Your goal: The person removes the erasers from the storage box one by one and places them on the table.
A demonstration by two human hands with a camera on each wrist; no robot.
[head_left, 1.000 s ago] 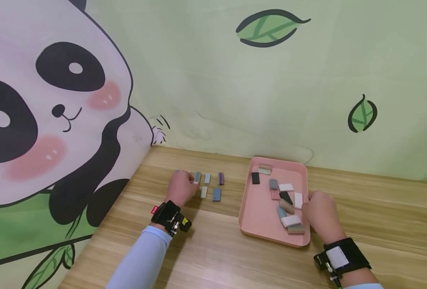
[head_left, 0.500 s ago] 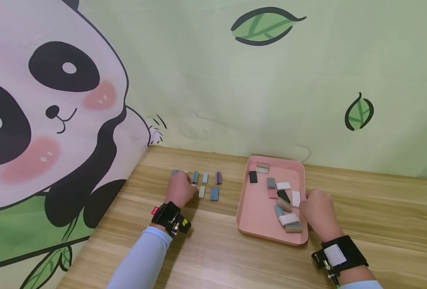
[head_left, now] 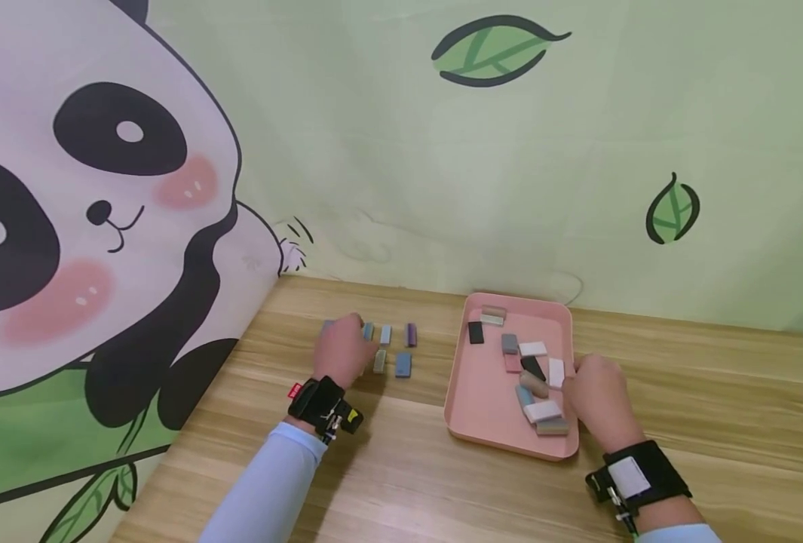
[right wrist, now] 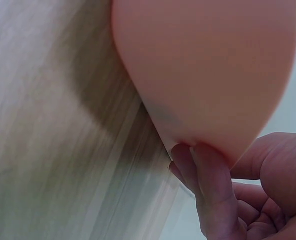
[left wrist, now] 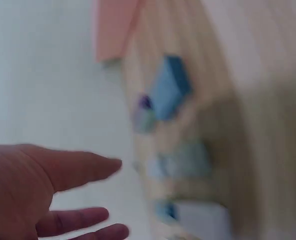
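Over the left end of two short rows of small coloured blocks is my left hand, covering some of them. In the left wrist view its thumb and fingers are extended and apart, with nothing between them; a white block lies on the table close by. A grey-green block, a light-blue block, a purple block and a blue block lie to its right. My right hand pinches the right wall of the pink tray, fingertips against the outside and thumb at the rim.
Inside the tray are several loose blocks, among them a black block, a white block and a brown rounded block. The wooden table meets a green panda-print backdrop behind the tray and rows.
My left hand has shifted slightly right, and the white bit seen at its fingertips earlier no longer shows there. My right hand keeps its hold on the tray.
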